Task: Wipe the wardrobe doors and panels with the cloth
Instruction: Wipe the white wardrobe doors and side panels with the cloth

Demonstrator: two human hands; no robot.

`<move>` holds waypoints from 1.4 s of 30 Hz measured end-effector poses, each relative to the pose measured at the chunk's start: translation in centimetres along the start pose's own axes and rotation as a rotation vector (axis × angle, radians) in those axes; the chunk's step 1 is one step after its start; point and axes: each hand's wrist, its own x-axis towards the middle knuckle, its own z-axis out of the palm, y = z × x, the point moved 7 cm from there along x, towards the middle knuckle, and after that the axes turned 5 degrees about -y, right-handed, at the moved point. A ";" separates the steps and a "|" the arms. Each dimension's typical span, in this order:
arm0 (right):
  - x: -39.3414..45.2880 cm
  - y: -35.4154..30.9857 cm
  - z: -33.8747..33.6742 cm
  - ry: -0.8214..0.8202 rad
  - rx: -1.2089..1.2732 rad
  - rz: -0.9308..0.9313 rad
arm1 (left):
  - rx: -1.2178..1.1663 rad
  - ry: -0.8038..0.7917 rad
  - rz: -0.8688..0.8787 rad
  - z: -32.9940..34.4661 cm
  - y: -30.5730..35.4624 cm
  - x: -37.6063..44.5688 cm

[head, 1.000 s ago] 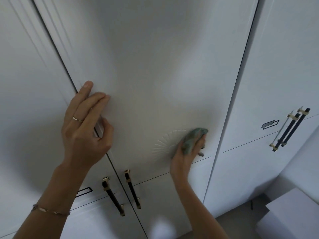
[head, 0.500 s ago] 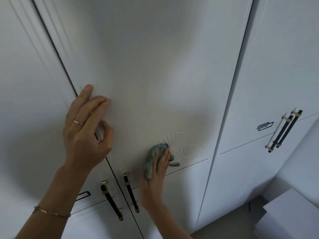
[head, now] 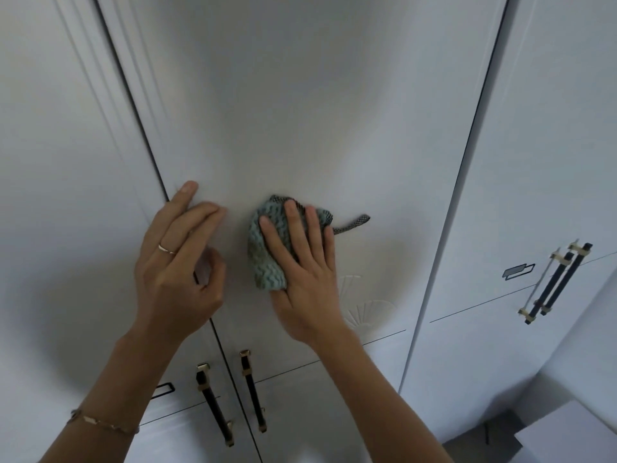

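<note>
The right hand (head: pixel 300 279) presses a crumpled teal woven cloth (head: pixel 267 248) flat against the white middle wardrobe door (head: pixel 317 111), fingers straight. The left hand (head: pixel 177 262), wearing a thin gold ring (head: pixel 166 249), rests its fingers at that door's left edge. 2 black bar handles (head: pixel 233 396) hang below.

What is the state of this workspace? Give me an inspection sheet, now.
Surface: white middle wardrobe door, faint fan-shaped marks low right.
Job's things: green cloth flat against that door.
Clutter: nothing seen.
Hands: right hand presses the cloth with straight fingers; left hand rests on the door's left edge.
Cables: nothing seen.
Surroundings: black-and-gold handles below; white box bottom right.
</note>
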 end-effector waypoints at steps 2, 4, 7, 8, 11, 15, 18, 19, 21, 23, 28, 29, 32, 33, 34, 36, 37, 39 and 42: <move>1.7 0.4 -1.9 0.058 -0.001 0.011 | -0.004 -0.005 -0.001 -0.2 0.0 0.0; 2.8 1.9 -3.6 0.139 0.031 0.073 | -0.008 -0.006 -0.010 -0.3 0.0 0.0; 2.2 6.4 -5.1 0.309 0.145 0.307 | -0.015 -0.022 -0.026 -0.2 -0.2 0.1; 1.1 8.1 -4.9 0.368 0.244 0.432 | -0.019 -0.029 -0.031 -0.2 -0.2 0.1; -3.8 11.3 -2.1 0.478 0.587 0.786 | -0.024 -0.034 -0.045 -0.2 -0.3 -0.1; -9.1 9.5 2.7 0.386 0.688 0.904 | -0.034 -0.008 -0.062 -0.2 0.0 0.0; -10.2 4.9 5.5 0.131 0.481 0.670 | -0.035 0.022 -0.085 0.2 0.4 0.0; -10.2 3.5 6.0 0.077 0.374 0.555 | -0.034 0.029 -0.085 0.3 0.5 0.0; -9.8 1.8 6.7 0.016 0.205 0.370 | -0.027 0.038 -0.082 0.4 0.6 -0.1; -8.4 1.4 6.1 -0.013 0.095 0.236 | -0.031 0.035 -0.075 0.5 0.6 -0.2; -2.5 3.3 0.5 0.071 -0.034 0.061 | -0.041 0.041 -0.067 0.3 0.4 -0.3; -1.5 4.5 -1.0 0.135 -0.020 0.103 | -0.040 0.043 -0.069 0.2 0.5 -0.2; -0.3 8.7 -4.5 0.348 0.090 0.311 | -0.031 0.029 -0.067 0.2 0.5 -0.1; -0.6 9.8 -4.9 0.408 0.156 0.396 | -0.030 0.022 -0.062 0.2 0.5 -0.1; -1.2 10.5 -5.0 0.461 0.242 0.480 | -0.026 0.017 -0.061 0.1 0.5 -0.1; -2.5 10.7 -4.1 0.505 0.381 0.596 | -0.029 0.017 -0.064 0.0 0.4 -0.1; -3.0 10.1 -3.3 0.478 0.387 0.598 | -0.034 0.019 -0.066 0.0 0.4 -0.1; -3.7 7.5 -1.3 0.337 0.258 0.470 | -0.042 0.032 -0.073 -0.1 0.5 -0.2; -4.9 2.9 2.2 0.083 0.053 0.186 | -0.039 0.043 -0.080 0.0 0.7 -0.2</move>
